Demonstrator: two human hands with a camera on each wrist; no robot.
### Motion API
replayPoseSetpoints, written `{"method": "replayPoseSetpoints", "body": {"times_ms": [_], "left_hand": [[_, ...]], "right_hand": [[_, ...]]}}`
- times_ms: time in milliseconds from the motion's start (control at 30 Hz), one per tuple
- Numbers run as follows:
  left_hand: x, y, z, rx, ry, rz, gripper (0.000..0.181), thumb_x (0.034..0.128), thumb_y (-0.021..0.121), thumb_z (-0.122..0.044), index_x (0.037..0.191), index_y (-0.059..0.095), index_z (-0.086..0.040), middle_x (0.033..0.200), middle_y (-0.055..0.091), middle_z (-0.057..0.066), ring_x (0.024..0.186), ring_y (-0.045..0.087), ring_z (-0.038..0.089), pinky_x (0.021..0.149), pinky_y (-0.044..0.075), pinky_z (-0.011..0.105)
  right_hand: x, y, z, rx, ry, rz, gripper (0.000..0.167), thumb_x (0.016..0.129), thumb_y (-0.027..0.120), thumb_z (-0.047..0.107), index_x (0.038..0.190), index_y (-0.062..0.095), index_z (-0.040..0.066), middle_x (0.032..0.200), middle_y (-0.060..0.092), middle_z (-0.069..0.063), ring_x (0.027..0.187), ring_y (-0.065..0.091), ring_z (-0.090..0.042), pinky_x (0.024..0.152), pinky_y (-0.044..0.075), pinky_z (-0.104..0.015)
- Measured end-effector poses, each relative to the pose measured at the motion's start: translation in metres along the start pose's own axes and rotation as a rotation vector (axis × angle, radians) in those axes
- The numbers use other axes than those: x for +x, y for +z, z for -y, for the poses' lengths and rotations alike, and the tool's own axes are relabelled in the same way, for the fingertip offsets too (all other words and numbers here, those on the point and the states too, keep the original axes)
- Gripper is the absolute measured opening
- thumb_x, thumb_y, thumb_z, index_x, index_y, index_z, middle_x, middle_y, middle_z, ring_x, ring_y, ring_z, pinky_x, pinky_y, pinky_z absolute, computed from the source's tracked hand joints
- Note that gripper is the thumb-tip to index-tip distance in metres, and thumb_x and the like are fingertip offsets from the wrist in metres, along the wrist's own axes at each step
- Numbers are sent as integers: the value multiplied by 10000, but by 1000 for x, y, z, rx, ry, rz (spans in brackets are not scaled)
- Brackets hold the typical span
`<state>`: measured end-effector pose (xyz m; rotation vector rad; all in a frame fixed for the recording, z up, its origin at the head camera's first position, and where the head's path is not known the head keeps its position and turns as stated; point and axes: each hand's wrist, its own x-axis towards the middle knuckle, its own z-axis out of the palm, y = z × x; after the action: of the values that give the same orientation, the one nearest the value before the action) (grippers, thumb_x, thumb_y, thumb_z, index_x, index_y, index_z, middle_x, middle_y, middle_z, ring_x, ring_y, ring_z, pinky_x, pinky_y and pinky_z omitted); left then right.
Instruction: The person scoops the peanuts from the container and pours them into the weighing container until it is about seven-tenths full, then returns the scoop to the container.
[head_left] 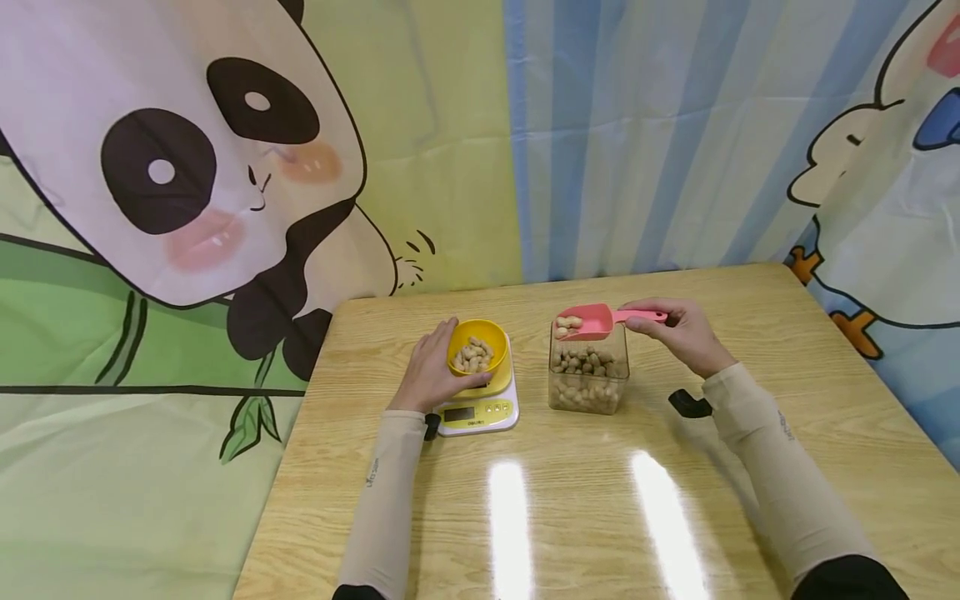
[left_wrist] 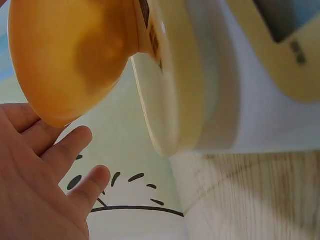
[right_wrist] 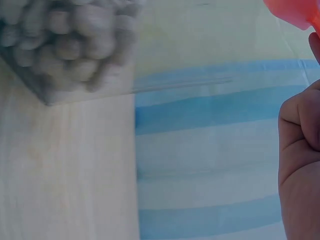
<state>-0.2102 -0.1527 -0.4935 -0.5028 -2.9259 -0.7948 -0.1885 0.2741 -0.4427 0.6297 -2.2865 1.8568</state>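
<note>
A yellow bowl (head_left: 488, 332) of unshelled peanuts (head_left: 474, 356) sits on a small kitchen scale (head_left: 477, 419). My left hand (head_left: 431, 371) rests against the bowl's left side, its fingers extended along the wall and its thumb across the front; the left wrist view shows the lower fingers (left_wrist: 67, 150) spread and apart from the bowl. My right hand (head_left: 686, 333) pinches the handle of a pink scoop (head_left: 597, 321), which carries a few peanuts above a clear square container (head_left: 588, 379) of peanuts. Only part of the scoop shows in the right wrist view.
The wooden table (head_left: 562, 517) extends in front of the scale and container. A cartoon-printed curtain (head_left: 442, 150) hangs behind the table's back edge. Dark wrist mounts (head_left: 688, 404) stick out near the cuffs.
</note>
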Motion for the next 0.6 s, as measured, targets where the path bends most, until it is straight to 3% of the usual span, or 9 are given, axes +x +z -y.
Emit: {"method": "replayPoseSetpoints", "body": {"times_ms": [267, 600], "left_hand": [[0, 2, 2, -54, -10, -24, 1210, 705, 815, -685, 1629, 212, -189, 1651, 285, 28, 1495, 279, 278, 1213, 198, 537], [0, 2, 0, -88, -47, -9, 1209, 695, 806, -707, 1626, 220, -205, 1648, 288, 7, 1472, 310, 286, 1209, 201, 524]], "right_hand": [[34, 0, 29, 18, -47, 0, 223, 965, 674, 18, 1175, 729, -34, 743, 607, -13, 601, 397, -142, 535, 385, -261], [79, 25, 53, 57, -110, 31, 206, 949, 713, 59, 1140, 757, -6, 701, 567, -51, 588, 391, -169, 513, 354, -269]]}}
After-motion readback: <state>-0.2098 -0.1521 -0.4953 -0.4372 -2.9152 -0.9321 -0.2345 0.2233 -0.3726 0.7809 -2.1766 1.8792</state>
